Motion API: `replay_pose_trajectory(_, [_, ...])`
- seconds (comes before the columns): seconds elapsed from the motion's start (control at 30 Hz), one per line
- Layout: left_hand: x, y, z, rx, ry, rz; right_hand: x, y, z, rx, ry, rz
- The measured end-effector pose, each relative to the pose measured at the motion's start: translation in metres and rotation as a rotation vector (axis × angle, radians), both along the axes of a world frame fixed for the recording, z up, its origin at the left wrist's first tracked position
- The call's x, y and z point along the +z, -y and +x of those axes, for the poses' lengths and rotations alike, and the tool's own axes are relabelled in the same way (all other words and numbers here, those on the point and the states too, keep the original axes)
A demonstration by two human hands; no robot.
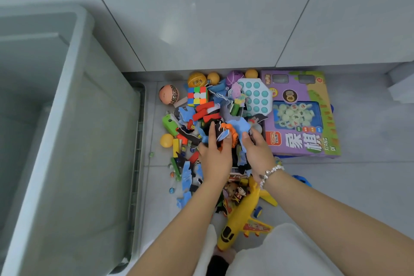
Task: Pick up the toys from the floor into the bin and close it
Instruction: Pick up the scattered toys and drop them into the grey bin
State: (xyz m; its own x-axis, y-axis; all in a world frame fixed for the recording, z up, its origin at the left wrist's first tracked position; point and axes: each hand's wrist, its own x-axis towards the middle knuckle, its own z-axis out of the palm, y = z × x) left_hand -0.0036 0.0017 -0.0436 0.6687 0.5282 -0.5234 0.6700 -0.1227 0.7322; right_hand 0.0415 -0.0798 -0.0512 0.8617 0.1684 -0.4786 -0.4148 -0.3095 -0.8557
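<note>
A heap of toys lies on the grey tiled floor: loose foam puzzle pieces [243, 126], a colour cube [198, 95], balls, marbles, red blocks [207, 111] and a yellow toy plane [240, 219]. My left hand [215, 157] and my right hand [257, 152] reach into the middle of the heap side by side. Both curl their fingers round a bunch of blue, black and orange puzzle pieces. The large white bin [74, 119] stands open at the left, its lid not in view.
A purple boxed chess game [313, 119] lies at the right of the heap, with a white and teal pop-bubble toy [255, 96] overlapping it. White cabinet fronts [224, 18] close off the far side. My knees in pale trousers [291, 253] are at the bottom.
</note>
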Motion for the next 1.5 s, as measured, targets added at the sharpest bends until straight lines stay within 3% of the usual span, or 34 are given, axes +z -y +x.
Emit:
replay_pose_trajectory(0.27, [0.019, 0.007, 0.014, -0.087, 0.097, 0.018, 0.013, 0.002, 0.003, -0.136, -0.221, 0.335])
replay_pose_trajectory(0.57, [0.049, 0.008, 0.023, -0.053, 0.185, -0.055, 0.044, 0.002, 0.009, -0.122, -0.129, 0.463])
replay_pose_trajectory(0.83, [0.095, 0.003, 0.017, -0.039, 0.233, -0.001, 0.088, -0.004, 0.004, -0.083, -0.025, 0.438])
replay_pose_trajectory(1.27, [0.236, -0.103, -0.049, 0.227, 0.493, 0.212, 0.241, -0.114, -0.038, 0.281, 0.037, 0.59])
replay_pose_trajectory(1.4, [0.26, -0.153, -0.095, 0.349, 0.507, 0.238, 0.268, -0.167, -0.07, 0.447, -0.085, 0.655])
replay_pose_trajectory(1.5, [0.258, -0.177, -0.129, 0.473, 0.403, 0.233, 0.261, -0.201, -0.095, 0.559, -0.273, 0.634])
